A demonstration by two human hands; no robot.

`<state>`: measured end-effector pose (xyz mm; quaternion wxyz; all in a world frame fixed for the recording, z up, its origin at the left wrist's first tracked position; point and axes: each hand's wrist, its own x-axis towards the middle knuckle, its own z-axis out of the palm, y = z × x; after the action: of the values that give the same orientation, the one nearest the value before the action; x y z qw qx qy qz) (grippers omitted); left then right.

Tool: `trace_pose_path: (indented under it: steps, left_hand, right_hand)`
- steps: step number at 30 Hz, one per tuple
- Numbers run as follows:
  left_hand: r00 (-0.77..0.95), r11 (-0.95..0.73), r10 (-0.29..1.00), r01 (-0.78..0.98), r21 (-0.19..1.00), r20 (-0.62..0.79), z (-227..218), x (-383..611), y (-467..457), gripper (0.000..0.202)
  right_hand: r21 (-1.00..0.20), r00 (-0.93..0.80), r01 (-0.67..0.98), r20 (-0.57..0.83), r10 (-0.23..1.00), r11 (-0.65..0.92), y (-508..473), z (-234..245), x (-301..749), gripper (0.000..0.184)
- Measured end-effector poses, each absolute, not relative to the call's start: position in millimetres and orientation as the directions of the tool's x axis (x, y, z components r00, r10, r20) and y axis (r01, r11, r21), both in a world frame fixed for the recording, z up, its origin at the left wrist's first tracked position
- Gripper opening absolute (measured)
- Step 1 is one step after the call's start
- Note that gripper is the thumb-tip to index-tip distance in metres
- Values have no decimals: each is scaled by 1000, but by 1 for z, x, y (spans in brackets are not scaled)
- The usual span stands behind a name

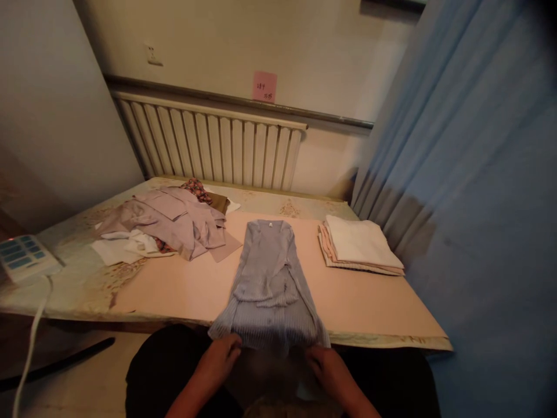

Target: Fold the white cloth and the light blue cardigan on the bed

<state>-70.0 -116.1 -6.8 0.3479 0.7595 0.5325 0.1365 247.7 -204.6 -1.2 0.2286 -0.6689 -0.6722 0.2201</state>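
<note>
A grey-blue ribbed long-sleeved top (265, 255) lies lengthwise before me, its neckline with a small white label at the far end. Its sleeves are folded inward over the body, and the hem hangs over the table's near edge. At the hem's left corner, my left hand (221, 357) is closed with fingers pinching the cloth. My right hand (324, 364) is likewise closed at the right corner of the hem. The cloth between the hands is dark and blurred at its lowest part.
To the left lies a loose heap of clothes (169, 217), mostly mauve. A folded stack of clothes (359, 241) sits on the right. A white power strip (28, 258) with a cable is at the left edge. A radiator (209, 139) stands behind; a blue curtain (470, 191) hangs right.
</note>
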Motion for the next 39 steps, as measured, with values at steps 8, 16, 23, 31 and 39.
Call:
trace_pose_path:
  steps: [8,16,23,31,39]
  left_hand:
    - [-160,-51,942,801,597,294,-21,-77,-97,39]
    - [-112,23,989,759,650,96,-17,-76,-95,34]
    - [-75,65,997,700,711,-16,-8,-73,-98,16]
    - [-270,164,963,633,756,18,5,-75,-104,17]
    - [-1,-177,960,772,610,281,-4,-47,-129,22]
  right_hand:
    - [-700,366,707,246,897,-97,-193,13,274,31]
    - [-607,371,781,261,891,-147,-170,8,281,28]
    - [-560,313,808,146,938,-182,-156,15,270,20]
    - [-682,442,703,200,874,-200,-166,15,275,13]
    - [-672,352,713,97,931,-200,-172,-15,277,12]
